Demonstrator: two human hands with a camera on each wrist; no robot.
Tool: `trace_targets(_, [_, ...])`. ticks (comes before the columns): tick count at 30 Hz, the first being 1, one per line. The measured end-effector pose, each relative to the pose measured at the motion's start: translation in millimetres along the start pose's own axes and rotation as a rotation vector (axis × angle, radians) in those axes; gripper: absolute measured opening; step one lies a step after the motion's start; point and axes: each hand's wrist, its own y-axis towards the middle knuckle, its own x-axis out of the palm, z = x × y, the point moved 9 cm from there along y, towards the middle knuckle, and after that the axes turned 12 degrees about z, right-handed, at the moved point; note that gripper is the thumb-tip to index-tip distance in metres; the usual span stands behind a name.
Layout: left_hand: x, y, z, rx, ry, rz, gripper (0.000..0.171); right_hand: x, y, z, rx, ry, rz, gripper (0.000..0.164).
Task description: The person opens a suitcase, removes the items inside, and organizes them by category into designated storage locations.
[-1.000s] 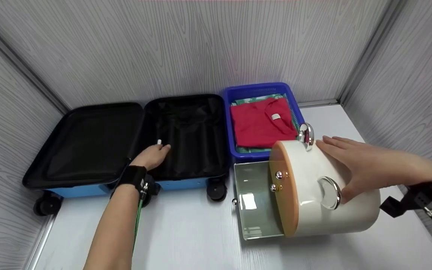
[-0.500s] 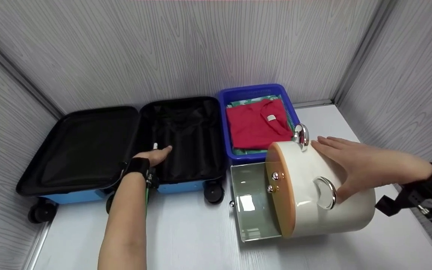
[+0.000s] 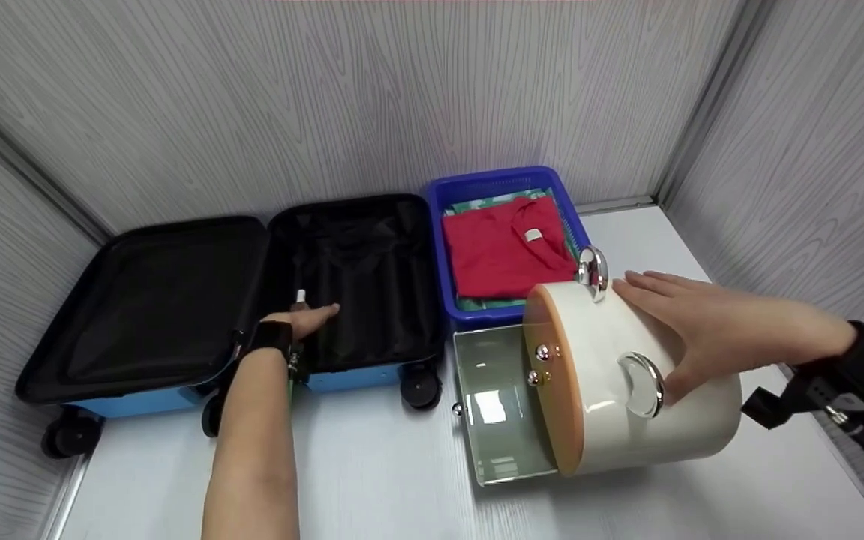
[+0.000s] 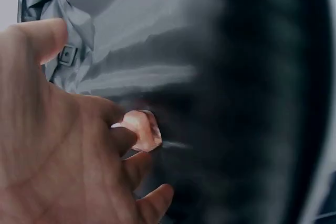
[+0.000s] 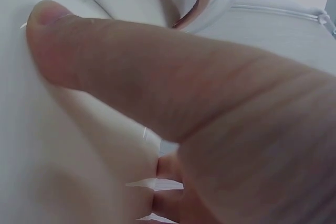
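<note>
My left hand reaches into the black-lined half of a suitcase, thumb spread away from the other fingers. Just beyond those fingers is a small brownish thing with a white end. In the left wrist view this brownish piece shows at the bent fingertips, partly hidden by them; its kind is not clear. My right hand lies with spread fingers on a cream, rounded container with an orange-edged front and chrome handles. In the right wrist view the thumb rests on its smooth side.
A clear drawer sticks out from the container's front. Behind it, a blue basket holds a folded red shirt over green patterned cloth. The suitcase's other half lies open at left. Grey wood-grain walls enclose the white surface.
The head view has shifted a little, moving the scene leftward. My left hand has turned and drawn back slightly from the white-ended thing, which stays put. The right hand remains on the container.
</note>
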Motion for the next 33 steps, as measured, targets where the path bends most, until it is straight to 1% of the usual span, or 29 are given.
trace_targets(1, [0.3, -4.1, 0.3, -0.004, 0.021, -0.013, 0.097, -0.1, -0.1, 0.1, 0.001, 0.0, 0.0, 0.13])
trace_targets(2, [0.3, -7.7, 0.9, -0.004, 0.063, -0.024, 0.097, -0.2, -0.1, 0.0, 0.001, -0.002, 0.0, 0.13])
trace_targets(3, [-0.1, -10.7, 2.3, 0.008, 0.133, -0.034, 0.097, -0.4, -0.2, 0.2, 0.002, -0.002, 0.002, 0.131])
trace_targets(4, [0.5, -12.7, 3.9, 0.019, 0.183, -0.048, 0.095, -0.5, -0.4, 0.4, 0.001, -0.005, 0.001, 0.131])
trace_targets(6, [2.6, -18.5, 9.7, 0.045, 0.266, -0.078, 0.094, -1.2, -0.5, 0.7, -0.009, -0.013, 0.004, 0.13])
trace_targets(7, [3.5, -20.8, 11.5, 0.044, 0.289, -0.088, 0.093, -1.6, -0.4, 0.7, -0.017, -0.018, 0.007, 0.129])
trace_targets(11, [3.1, -21.1, 17.5, 0.102, 0.431, -0.086, 0.089, -2.9, -0.5, 2.1, -0.027, -0.037, 0.011, 0.127])
trace_targets(14, [3.1, -20.2, 19.7, 0.157, 0.55, -0.105, 0.085, -2.9, -0.4, 2.7, -0.027, -0.045, 0.011, 0.128])
trace_targets(16, [4.1, -21.5, 22.2, 0.188, 0.576, -0.131, 0.082, -2.9, -0.9, 3.2, -0.021, -0.047, 0.008, 0.128])
trace_targets(17, [3.0, -22.3, 23.7, 0.207, 0.591, -0.122, 0.08, -3.0, -1.0, 3.3, -0.02, -0.051, 0.008, 0.128])
trace_targets(19, [0.3, -24.5, 25.9, 0.227, 0.577, -0.096, 0.073, -3.1, -0.9, 3.4, -0.018, -0.058, 0.008, 0.129])
trace_targets(21, [-3.6, -24.7, 25.1, 0.239, 0.568, -0.051, 0.065, -3.3, -0.4, 3.0, -0.022, -0.06, 0.011, 0.129])
trace_targets(23, [-5.6, -22.9, 21.2, 0.248, 0.59, -0.01, 0.058, -3.1, 0.0, 2.5, -0.029, -0.058, 0.015, 0.129])
trace_targets(24, [-5.6, -21.1, 17.6, 0.242, 0.599, -0.001, 0.055, -2.8, 0.1, 2.2, -0.033, -0.056, 0.016, 0.128])
trace_targets(27, [-3.0, -14.3, 6.9, 0.242, 0.656, -0.001, 0.056, -1.8, 0.3, 1.9, -0.04, -0.051, 0.016, 0.128])
trace_targets(29, [-0.9, -10.3, 2.8, 0.258, 0.695, -0.01, 0.054, -1.6, 0.1, 2.1, -0.04, -0.048, 0.015, 0.128])
trace_targets(30, [-0.5, -9.2, 1.8, 0.265, 0.709, -0.012, 0.049, -1.6, 0.1, 2.2, -0.04, -0.047, 0.015, 0.127])
trace_targets(31, [-0.1, -9.2, 2.9, 0.289, 0.733, -0.015, 0.044, -1.8, 0.0, 2.4, -0.037, -0.043, 0.014, 0.127])
trace_targets(33, [-0.3, -14.3, 7.1, 0.33, 0.77, -0.006, 0.031, -2.1, -0.3, 2.8, -0.032, -0.044, 0.014, 0.128])
